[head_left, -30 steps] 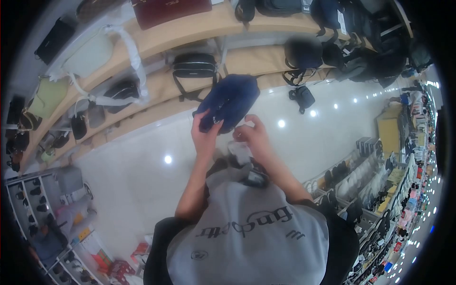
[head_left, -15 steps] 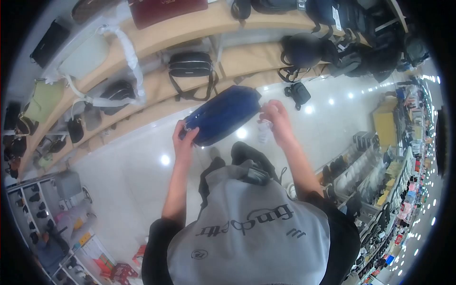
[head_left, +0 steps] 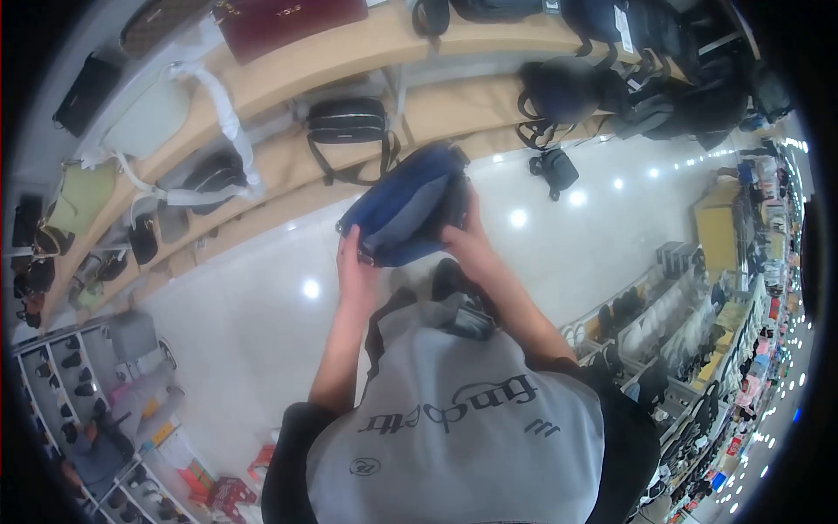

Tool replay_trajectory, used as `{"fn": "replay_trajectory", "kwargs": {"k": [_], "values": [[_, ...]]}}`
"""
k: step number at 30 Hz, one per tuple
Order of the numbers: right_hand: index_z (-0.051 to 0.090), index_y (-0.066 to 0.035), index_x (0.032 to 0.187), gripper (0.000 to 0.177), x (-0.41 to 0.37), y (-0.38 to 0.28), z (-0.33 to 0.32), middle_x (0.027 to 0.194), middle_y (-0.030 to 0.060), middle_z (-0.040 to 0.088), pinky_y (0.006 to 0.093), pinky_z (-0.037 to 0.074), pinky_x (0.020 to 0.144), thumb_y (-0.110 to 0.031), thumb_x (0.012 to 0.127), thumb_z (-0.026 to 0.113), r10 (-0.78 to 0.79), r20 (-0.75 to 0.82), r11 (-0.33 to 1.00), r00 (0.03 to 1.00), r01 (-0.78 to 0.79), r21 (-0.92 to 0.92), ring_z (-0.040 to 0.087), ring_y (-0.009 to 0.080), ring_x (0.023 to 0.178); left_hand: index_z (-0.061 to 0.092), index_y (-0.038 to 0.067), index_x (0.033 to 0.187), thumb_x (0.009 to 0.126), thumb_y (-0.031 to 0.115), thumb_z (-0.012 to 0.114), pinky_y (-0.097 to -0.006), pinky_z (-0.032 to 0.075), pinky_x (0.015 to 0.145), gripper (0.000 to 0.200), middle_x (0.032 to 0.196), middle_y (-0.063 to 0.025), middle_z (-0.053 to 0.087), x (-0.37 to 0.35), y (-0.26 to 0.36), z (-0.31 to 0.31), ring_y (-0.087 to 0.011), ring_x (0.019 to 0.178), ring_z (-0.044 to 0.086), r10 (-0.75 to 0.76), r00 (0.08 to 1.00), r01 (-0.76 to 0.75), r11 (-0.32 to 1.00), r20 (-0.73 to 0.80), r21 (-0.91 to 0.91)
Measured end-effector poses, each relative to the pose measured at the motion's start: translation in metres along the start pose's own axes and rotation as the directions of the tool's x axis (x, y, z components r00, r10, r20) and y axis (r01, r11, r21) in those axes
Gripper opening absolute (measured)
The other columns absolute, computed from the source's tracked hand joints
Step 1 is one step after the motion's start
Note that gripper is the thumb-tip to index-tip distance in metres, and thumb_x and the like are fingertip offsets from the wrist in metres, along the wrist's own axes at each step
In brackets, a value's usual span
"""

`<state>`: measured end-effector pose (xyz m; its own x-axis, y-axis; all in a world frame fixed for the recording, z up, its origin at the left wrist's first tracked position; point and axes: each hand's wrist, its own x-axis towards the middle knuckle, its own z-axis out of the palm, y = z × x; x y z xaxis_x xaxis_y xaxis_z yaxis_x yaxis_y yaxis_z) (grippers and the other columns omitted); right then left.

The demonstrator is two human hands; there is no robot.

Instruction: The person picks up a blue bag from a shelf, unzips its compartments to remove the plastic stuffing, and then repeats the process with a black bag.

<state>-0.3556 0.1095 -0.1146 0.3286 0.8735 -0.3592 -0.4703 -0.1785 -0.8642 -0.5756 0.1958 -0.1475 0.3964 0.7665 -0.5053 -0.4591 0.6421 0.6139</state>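
A dark blue bag is held up in front of me, tilted, with a lighter grey-blue stretch along its middle. My left hand grips its near left end, beside a small metal fitting. At the right end, my right hand is closed on the bag, thumb on the near side and fingers partly hidden behind it. Beyond the bag, a black shoulder bag with its strap hanging down sits on the wooden shelf.
Tiered shelves curve across the far side, holding a dark red bag, a pale bag and black backpacks. A small black bag is on the glossy floor. Shoe racks line the right; a person is at lower left.
My right hand has moved left onto the bag from beside it; the whitish, see-through piece at its fingers no longer shows. The bag has turned, showing its lighter middle.
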Motion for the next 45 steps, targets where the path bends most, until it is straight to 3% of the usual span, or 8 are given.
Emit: {"fn": "replay_trajectory", "kwargs": {"k": [6,9,14,19,23,31,38,45], "values": [[-0.003,-0.024,0.181,0.113,0.011,-0.012,-0.022,0.138,0.0125,0.055,0.0308,0.054,0.072,0.001,0.092,0.062,0.018,-0.12,0.997,0.993,-0.026,-0.066,0.062,0.0157,0.097,0.051,0.014,0.163,0.11,0.063,0.061,-0.0562,0.051,0.118,0.073,0.153,-0.0091,0.065,0.011,0.0,0.025,-0.0296,0.137,0.064,-0.279,0.96,0.28,0.953,-0.024,0.115],[0.0,-0.023,0.181,0.111,0.025,-0.025,-0.04,0.124,0.0094,0.06,0.0305,0.05,0.07,0.001,0.092,0.061,-0.038,-0.155,0.996,0.987,0.025,-0.084,0.059,0.0138,0.091,0.051,0.012,0.163,0.112,0.063,0.059,-0.0581,0.046,0.121,0.072,0.159,-0.0104,0.059,0.014,-0.005,0.047,-0.0305,0.142,0.059,-0.057,0.997,0.076,0.891,-0.057,0.448],[0.005,-0.022,0.182,0.105,0.052,-0.044,-0.077,0.116,0.0083,0.063,0.0304,0.048,0.071,-0.003,0.092,0.056,0.003,-0.111,0.997,0.994,-0.011,-0.076,0.057,0.0138,0.087,0.061,0.007,0.155,0.104,0.027,0.077,-0.05,0.04,0.127,0.057,0.169,-0.0214,0.044,0.003,-0.002,0.108,-0.0362,0.157,0.047,0.617,0.758,-0.365,0.131,0.213,0.922],[0.008,-0.016,0.182,0.105,0.068,-0.062,-0.087,0.126,0.0103,0.062,0.0277,0.047,0.073,-0.002,0.089,0.054,0.009,-0.064,0.998,0.998,-0.005,0.056,0.056,0.0139,0.087,0.06,0.015,0.157,0.094,0.016,0.082,-0.0516,0.056,0.111,0.068,0.15,-0.0227,0.063,0.002,0.028,0.2,-0.0468,0.132,0.066,0.322,0.703,-0.579,-0.261,0.635,0.773],[0.007,-0.013,0.183,0.107,0.071,-0.074,-0.101,0.144,0.0129,0.056,0.0281,0.048,0.077,0.002,0.086,0.051,0.074,0.0,0.997,0.997,-0.074,0.038,0.057,0.016,0.097,0.054,0.02,0.162,0.097,0.014,0.079,-0.0539,0.057,0.106,0.07,0.152,-0.021,0.062,0.03,0.022,0.217,-0.0502,0.13,0.065,0.276,0.807,-0.467,-0.242,0.522,0.851],[0.005,-0.008,0.182,0.107,0.074,-0.096,-0.098,0.17,0.0158,0.039,0.0297,0.054,0.089,0.007,0.087,0.051,-0.064,-0.015,0.998,0.998,0.064,-0.012,0.059,0.0206,0.122,0.072,0.03,0.147,0.091,-0.004,0.067,-0.054,0.063,0.102,0.065,0.174,-0.0272,0.04,0.036,0.028,0.218,-0.0517,0.129,0.069,0.116,0.733,-0.618,-0.296,0.67,0.728],[0.012,-0.005,0.18,0.1,0.062,-0.115,-0.08,0.174,0.0168,0.037,0.0308,0.054,0.093,0.009,0.089,0.05,-0.159,0.075,0.977,0.984,0.168,-0.133,0.06,0.0227,0.125,0.086,0.019,0.11,0.086,0.018,0.086,-0.0515,0.063,0.102,0.024,0.175,-0.0308,0.037,0.023,0.027,0.205,-0.0522,0.127,0.071,0.249,0.738,-0.571,-0.265,0.628,0.777],[0.023,-0.003,0.175,0.092,0.08,-0.09,-0.075,0.174,0.0253,0.036,0.0408,0.056,0.106,0.007,0.09,0.054,-0.393,0.14,0.835,0.909,0.416,-0.361,0.057,0.0311,0.139,0.082,0.008,0.106,0.092,0.013,0.083,-0.0522,0.065,0.09,0.015,0.166,-0.031,0.049,0.04,0.001,0.17,-0.0495,0.104,0.078,0.33,0.719,-0.537,-0.296,0.612,0.79]]}}
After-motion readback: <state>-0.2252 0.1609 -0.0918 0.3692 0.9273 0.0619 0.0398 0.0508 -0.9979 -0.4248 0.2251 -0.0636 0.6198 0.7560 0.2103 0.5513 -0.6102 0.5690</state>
